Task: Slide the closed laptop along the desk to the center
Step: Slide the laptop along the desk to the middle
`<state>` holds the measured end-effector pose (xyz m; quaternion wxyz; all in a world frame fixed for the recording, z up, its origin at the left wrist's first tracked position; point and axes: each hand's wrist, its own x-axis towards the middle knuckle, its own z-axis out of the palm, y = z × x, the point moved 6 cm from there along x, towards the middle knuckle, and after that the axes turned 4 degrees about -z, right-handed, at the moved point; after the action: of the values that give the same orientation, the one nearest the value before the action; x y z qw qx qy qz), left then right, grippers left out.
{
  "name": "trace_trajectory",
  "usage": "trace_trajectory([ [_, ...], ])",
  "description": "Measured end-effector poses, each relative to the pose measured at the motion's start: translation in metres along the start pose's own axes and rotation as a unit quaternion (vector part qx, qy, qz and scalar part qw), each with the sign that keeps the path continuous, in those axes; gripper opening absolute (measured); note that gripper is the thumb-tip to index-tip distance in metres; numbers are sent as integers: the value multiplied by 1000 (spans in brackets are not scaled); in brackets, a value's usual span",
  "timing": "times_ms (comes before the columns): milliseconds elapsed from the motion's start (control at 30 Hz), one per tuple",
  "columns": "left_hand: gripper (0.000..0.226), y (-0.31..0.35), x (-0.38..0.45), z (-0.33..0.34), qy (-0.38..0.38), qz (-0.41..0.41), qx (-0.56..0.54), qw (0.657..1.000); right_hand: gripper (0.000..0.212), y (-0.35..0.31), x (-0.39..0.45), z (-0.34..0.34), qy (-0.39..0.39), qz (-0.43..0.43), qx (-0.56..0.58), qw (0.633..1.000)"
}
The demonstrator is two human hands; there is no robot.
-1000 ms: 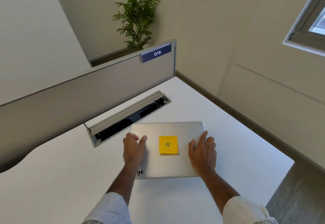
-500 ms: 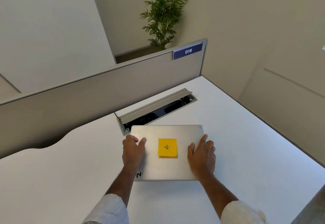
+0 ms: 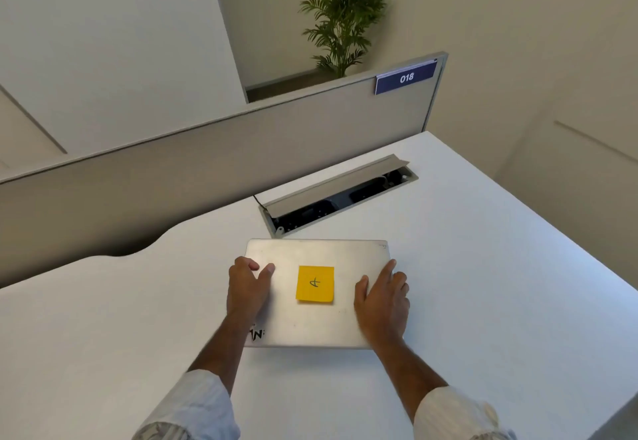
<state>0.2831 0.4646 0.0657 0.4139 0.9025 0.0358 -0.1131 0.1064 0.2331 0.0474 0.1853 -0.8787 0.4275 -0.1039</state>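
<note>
A closed silver laptop (image 3: 316, 322) lies flat on the white desk (image 3: 483, 284), with a yellow sticky note (image 3: 315, 283) in the middle of its lid. My left hand (image 3: 247, 284) grips the laptop's left edge, thumb on the lid. My right hand (image 3: 381, 301) grips its right edge, fingers spread along the side. Both sleeves are light and striped.
Just beyond the laptop an open cable tray (image 3: 338, 194) is sunk into the desk, its lid raised. A grey partition (image 3: 207, 163) with a blue "018" label (image 3: 405, 77) runs along the back. A potted plant (image 3: 345, 15) stands behind it. The desk's right edge drops off.
The laptop has slid left along the desk under both hands; the cable tray now sits to its upper right instead of upper left. Both hands keep the same hold.
</note>
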Motion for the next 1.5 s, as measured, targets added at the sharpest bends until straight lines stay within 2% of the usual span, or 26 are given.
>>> trace_trajectory([
  [100, 36, -18, 5, -5, -20, -6, -15, 1000, 69, -5, -15, 14, -18, 7, -3, 1000],
  [233, 65, -40, 9, -12, -34, -31, -9, 999, 68, -9, -37, 36, -34, 8, -1, 999],
  [367, 71, -61, 12, -20, -30, -57, 12, 998, 70, -12, -53, 54, -54, 8, 0, 999],
  [733, 73, -82, 16, -27, -19, -65, 30, 997, 71, -30, -69, 69, -69, -1, -20, 997],
  [1233, 62, -92, 20, -18, 8, -77, 55, 995, 66, -38, -71, 75, -76, 12, -82, 994],
  [1500, 66, -96, 21, -14, 21, -79, 61, 995, 66, -37, -72, 77, -84, 22, -100, 991],
])
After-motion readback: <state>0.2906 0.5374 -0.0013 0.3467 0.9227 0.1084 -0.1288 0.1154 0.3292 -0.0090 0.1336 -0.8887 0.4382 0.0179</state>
